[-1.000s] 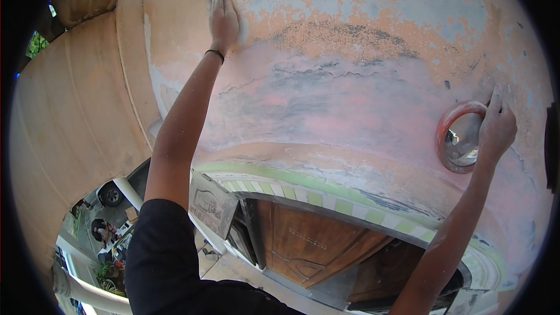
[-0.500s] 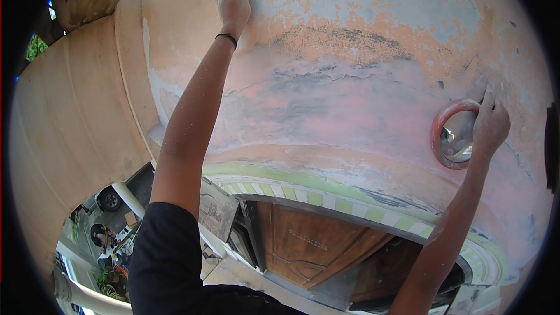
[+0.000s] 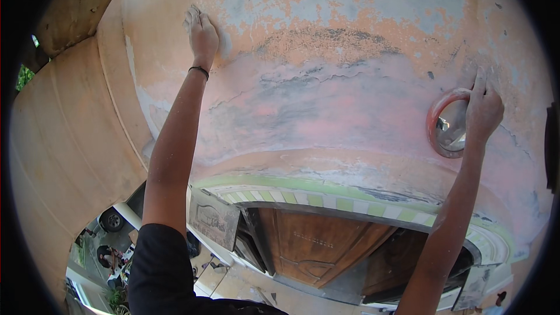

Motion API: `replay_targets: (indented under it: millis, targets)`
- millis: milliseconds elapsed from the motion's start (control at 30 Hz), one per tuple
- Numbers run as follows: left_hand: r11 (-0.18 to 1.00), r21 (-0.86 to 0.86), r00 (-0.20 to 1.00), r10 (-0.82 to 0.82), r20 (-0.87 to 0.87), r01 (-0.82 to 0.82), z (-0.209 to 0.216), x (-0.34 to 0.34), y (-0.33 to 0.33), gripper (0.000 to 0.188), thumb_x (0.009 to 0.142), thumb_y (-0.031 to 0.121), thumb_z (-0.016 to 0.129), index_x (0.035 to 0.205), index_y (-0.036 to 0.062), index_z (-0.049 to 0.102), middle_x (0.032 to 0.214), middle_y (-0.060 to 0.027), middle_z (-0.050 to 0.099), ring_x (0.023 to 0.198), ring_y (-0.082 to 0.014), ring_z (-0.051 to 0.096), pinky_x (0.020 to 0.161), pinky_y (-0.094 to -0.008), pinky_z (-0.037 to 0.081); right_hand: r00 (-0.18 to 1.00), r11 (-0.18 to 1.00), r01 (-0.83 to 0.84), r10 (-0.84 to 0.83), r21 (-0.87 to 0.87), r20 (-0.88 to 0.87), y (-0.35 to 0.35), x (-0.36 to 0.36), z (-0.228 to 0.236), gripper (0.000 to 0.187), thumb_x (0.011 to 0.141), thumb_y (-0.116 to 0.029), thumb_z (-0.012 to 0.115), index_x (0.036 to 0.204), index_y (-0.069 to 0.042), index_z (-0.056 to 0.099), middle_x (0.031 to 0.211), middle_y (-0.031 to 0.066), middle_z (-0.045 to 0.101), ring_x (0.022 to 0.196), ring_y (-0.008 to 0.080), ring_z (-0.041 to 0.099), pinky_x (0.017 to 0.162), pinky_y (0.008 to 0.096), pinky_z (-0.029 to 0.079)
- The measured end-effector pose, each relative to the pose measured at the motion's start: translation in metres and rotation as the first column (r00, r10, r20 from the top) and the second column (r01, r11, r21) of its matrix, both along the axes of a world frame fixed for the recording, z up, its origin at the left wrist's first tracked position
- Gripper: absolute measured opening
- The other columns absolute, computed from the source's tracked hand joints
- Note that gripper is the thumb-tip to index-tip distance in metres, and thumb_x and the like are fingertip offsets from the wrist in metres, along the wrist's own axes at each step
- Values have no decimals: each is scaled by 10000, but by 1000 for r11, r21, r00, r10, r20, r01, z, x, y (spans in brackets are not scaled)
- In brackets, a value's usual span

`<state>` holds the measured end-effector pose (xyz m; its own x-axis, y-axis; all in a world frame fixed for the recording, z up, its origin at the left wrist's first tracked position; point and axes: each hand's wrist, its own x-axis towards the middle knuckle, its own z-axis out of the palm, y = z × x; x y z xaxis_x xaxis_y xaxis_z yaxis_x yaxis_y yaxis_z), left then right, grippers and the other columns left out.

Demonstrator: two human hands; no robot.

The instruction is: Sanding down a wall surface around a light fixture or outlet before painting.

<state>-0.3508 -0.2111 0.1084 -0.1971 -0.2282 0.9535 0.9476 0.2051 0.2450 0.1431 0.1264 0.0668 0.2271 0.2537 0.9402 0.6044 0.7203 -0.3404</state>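
My left hand [image 3: 202,35] is pressed against the peach wall [image 3: 169,41], high on the left. Its fingers are bent and held together; whatever lies under them is hidden. A dark band circles that wrist. At the right, my right hand [image 3: 486,108] is closed at the right edge of a round mirror [image 3: 433,125] with a dusty red rim. The fingers point upward, and the hand covers part of the glass. Pale dust coats both hands. Between them the wall shows worn grey patches [image 3: 350,0], a pinkish smeared band [image 3: 315,114] and a thin crack.
Below is an arched doorway with green and white trim [image 3: 329,201] and a brown wooden door [image 3: 315,245]. A curved peach surface [image 3: 70,134] rises on the left. Far below at lower left are a vehicle wheel [image 3: 111,220], a person [image 3: 108,256] and plants.
The view has tilted slightly. My left hand has shifted left and down along the wall. My right hand stays at the mirror's edge, slightly higher against it.
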Motion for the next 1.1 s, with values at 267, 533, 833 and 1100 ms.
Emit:
replay_targets:
  millis: [267, 533, 833, 1100]
  targets:
    - [698, -589, 683, -196, -704, -407, -68, 169, 93, 554, 1090, 301, 512, 1607, 151, 382, 1689, -58, 314, 1569, -344, 239, 1280, -468, 258, 1000, 998, -3, 1, 64, 25, 3, 15, -5, 442, 1025, -366, 589, 819, 1, 724, 785, 234, 678, 704, 431, 664, 654, 500, 498]
    - [998, -61, 998, -31, -50, 28, 74, 148, 93, 528, 1093, 151, 393, 1597, 6, 337, 1684, -217, 268, 1578, -415, 162, 1294, -464, 162, 1000, 993, -23, 24, 115, -7, -4, -3, -4, 409, 1007, -320, 610, 774, -7, 733, 773, 214, 696, 696, 416, 681, 634, 500, 513]
    - [842, -469, 747, -128, -653, -266, -67, 164, 92, 511, 1067, 238, 527, 1566, 150, 465, 1644, -53, 408, 1552, -319, 301, 1262, -460, 292, 999, 990, 16, -9, 140, -49, -4, -6, -4, 403, 1011, -338, 593, 782, -44, 747, 772, 188, 704, 687, 395, 685, 637, 497, 537]
    - [843, -479, 763, -136, -632, -246, -72, 167, 95, 497, 1066, 219, 509, 1558, 146, 482, 1638, -59, 419, 1553, -332, 297, 1261, -482, 277, 998, 987, 33, -23, 154, -62, 2, -4, -4, 442, 1016, -373, 574, 747, -65, 741, 759, 169, 712, 696, 386, 696, 647, 481, 554]
